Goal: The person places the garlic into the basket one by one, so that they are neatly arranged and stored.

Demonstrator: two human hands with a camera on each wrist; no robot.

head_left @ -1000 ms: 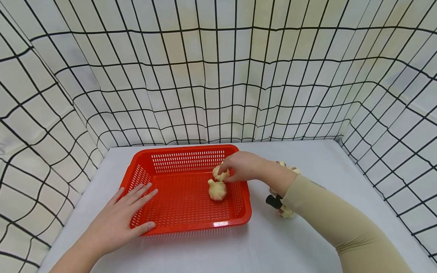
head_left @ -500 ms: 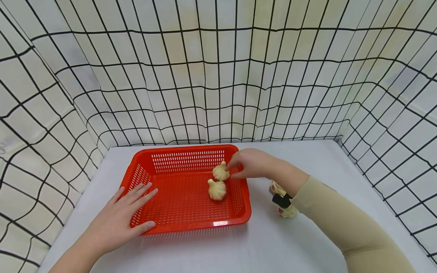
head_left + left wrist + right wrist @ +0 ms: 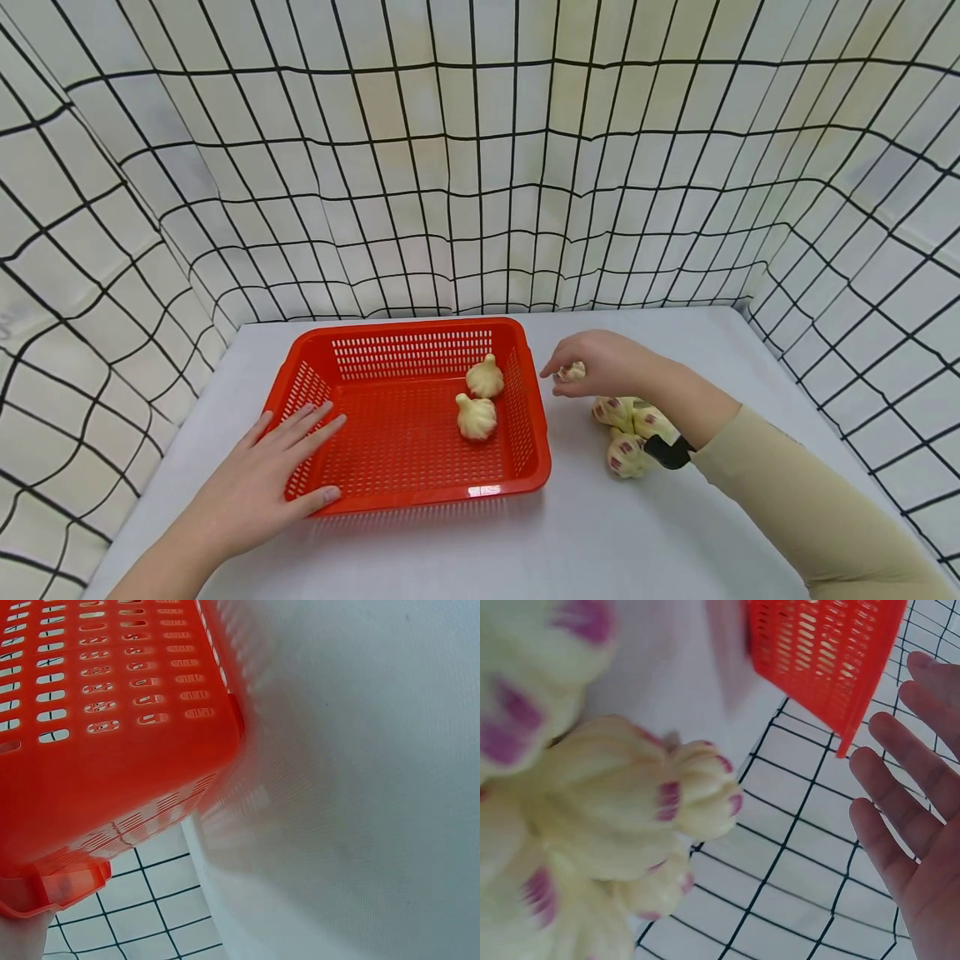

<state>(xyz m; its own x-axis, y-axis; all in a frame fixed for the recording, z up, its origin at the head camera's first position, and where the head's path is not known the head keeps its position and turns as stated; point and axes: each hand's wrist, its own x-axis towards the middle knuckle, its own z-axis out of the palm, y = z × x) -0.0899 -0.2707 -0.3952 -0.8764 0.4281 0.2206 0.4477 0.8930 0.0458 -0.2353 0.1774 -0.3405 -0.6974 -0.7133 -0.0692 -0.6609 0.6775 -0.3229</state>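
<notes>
My left hand (image 3: 262,475) rests with spread, straight fingers on the near-left corner of the red plastic basket (image 3: 405,497). Inside the basket, at its right end, two pale garlic bulbs (image 3: 477,418) lie close together. My right hand (image 3: 611,364) hovers over the table just right of the basket, palm down and holding nothing. A garlic bulb (image 3: 572,372) shows between its thumb and fingers, apart from them as far as I can see. In the right wrist view, the fingers (image 3: 900,757) are extended, beside a heap of purple-marked garlic bulbs (image 3: 607,795).
Several more garlic bulbs (image 3: 628,454) are bunched on the white table (image 3: 480,558) under my right wrist, partly hidden by the forearm. A black-lined net (image 3: 480,167) over white cloth encloses the back and both sides. A black wrist camera (image 3: 667,451) sits on my right wrist.
My right hand has left the garlic bulb in the basket and moved right, out over the rim to the loose bulbs. The left hand and the basket stay put.
</notes>
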